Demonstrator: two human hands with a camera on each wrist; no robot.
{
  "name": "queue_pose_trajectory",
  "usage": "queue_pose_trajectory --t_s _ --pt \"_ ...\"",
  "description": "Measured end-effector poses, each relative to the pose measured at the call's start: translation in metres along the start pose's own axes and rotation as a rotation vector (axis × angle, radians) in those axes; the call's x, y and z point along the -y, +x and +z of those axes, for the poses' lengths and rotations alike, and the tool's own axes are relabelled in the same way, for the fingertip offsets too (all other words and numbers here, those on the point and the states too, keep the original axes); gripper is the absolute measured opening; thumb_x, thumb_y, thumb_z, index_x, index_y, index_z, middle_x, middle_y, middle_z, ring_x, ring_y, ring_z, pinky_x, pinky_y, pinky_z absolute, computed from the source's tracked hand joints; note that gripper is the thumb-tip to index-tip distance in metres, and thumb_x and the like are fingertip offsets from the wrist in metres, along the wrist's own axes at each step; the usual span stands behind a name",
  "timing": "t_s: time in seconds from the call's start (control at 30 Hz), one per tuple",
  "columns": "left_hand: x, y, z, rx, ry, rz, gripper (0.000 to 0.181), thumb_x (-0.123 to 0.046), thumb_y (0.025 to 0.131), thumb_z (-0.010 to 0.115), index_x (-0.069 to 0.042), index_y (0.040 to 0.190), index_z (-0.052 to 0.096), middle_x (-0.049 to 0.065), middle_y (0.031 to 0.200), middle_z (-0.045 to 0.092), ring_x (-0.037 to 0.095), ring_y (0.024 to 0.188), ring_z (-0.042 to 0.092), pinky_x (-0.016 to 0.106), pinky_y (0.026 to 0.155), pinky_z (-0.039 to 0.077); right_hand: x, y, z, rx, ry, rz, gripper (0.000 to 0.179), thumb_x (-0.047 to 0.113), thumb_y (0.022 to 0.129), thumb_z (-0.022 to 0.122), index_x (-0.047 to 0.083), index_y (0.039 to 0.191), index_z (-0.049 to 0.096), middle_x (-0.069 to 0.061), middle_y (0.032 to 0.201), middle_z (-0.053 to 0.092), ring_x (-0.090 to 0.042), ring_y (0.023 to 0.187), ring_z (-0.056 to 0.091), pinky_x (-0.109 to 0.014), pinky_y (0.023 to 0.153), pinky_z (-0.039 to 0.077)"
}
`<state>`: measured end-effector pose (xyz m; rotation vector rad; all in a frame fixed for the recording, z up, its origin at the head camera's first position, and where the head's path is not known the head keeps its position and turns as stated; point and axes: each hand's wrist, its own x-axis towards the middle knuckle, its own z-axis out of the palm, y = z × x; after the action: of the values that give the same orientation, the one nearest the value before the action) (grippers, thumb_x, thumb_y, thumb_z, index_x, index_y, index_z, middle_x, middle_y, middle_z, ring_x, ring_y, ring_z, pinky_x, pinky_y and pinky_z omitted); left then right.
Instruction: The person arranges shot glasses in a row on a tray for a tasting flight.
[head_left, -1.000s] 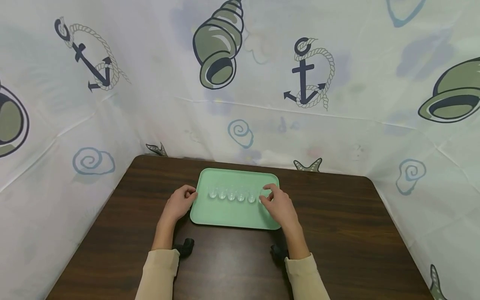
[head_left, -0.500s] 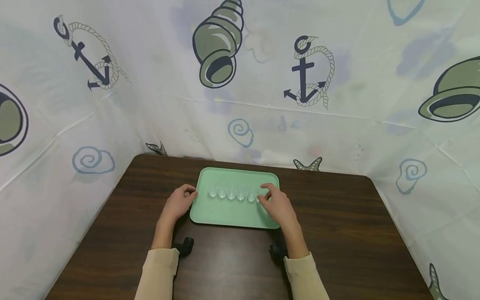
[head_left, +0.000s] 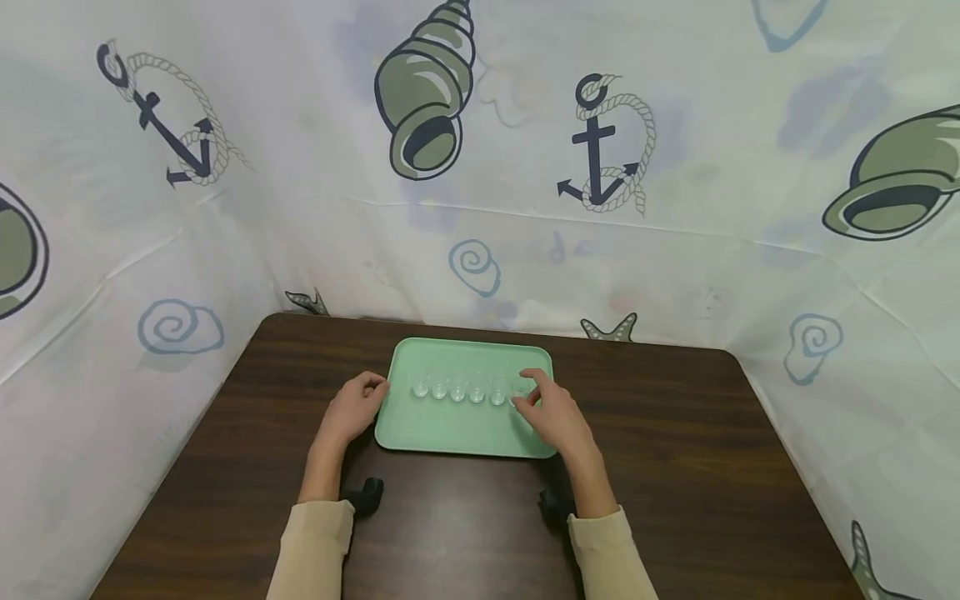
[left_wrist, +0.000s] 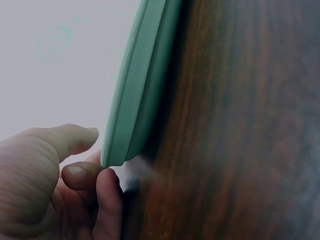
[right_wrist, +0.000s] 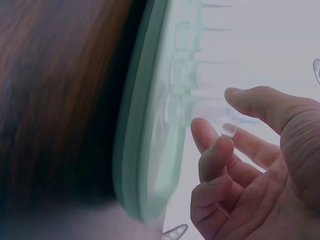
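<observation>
A pale green tray (head_left: pixel 457 433) lies on the table, with several small clear cups (head_left: pixel 457 390) standing on it in a side-by-side row. My right hand (head_left: pixel 557 412) holds the rightmost clear cup (head_left: pixel 519 387) between thumb and fingers. In the right wrist view, the thumb (right_wrist: pixel 250 100) is on one side of that cup's rim and curled fingers are on the other; the cup's base is at the tray surface. At the tray's left rim is my left hand (head_left: pixel 352 408), its bent fingers (left_wrist: pixel 107 192) right at the tray's edge (left_wrist: pixel 127 110) and the thumb above.
The dark wooden table (head_left: pixel 450 533) extends around the tray. A white cloth (head_left: pixel 337 250) printed with shells and anchors hangs behind and beside it. Black wrist-worn devices (head_left: pixel 367 497) stick out inside both forearms.
The head view has shifted slightly. The rightmost cup shows more plainly between the right thumb and fingers, which have barely moved. The left hand stays at the tray's rim.
</observation>
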<state>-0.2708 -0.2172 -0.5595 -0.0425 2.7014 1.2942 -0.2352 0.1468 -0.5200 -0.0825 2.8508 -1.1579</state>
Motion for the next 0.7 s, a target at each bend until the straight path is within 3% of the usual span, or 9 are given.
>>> queue_pose_trajectory --t_s 0.2,0.47,0.7 --pt "0.002 0.000 -0.001 0.008 -0.013 -0.011 0.047 -0.042 0.115 0.048 -0.008 0.144 0.063 0.020 0.135 0.068 0.033 0.109 0.067 0.049 0.089 0.054 -0.005 0.002 -0.003 0.030 0.000 0.013 0.060 0.036 0.105 0.072 0.023 0.159 0.050 -0.003 0.106 0.071 -0.018 0.070 0.060 -0.036 0.066 0.049" --pt "-0.001 0.005 0.001 0.057 -0.002 0.020 0.048 -0.040 0.116 0.047 -0.005 0.147 0.059 0.021 0.133 0.066 0.030 0.104 0.066 0.046 0.086 0.054 -0.017 0.000 -0.018 0.027 -0.018 0.021 0.060 0.037 0.105 0.072 0.024 0.159 0.050 -0.005 0.111 0.071 -0.017 0.081 0.063 -0.038 0.073 0.051" --pt "0.005 0.001 -0.001 0.115 -0.055 0.008 0.048 -0.034 0.117 0.044 0.002 0.146 0.056 0.020 0.112 0.065 0.028 0.094 0.067 0.044 0.084 0.061 -0.034 -0.008 -0.032 0.040 -0.063 0.033 0.056 0.042 0.107 0.067 0.022 0.157 0.052 -0.005 0.115 0.072 -0.018 0.089 0.066 -0.042 0.079 0.055"
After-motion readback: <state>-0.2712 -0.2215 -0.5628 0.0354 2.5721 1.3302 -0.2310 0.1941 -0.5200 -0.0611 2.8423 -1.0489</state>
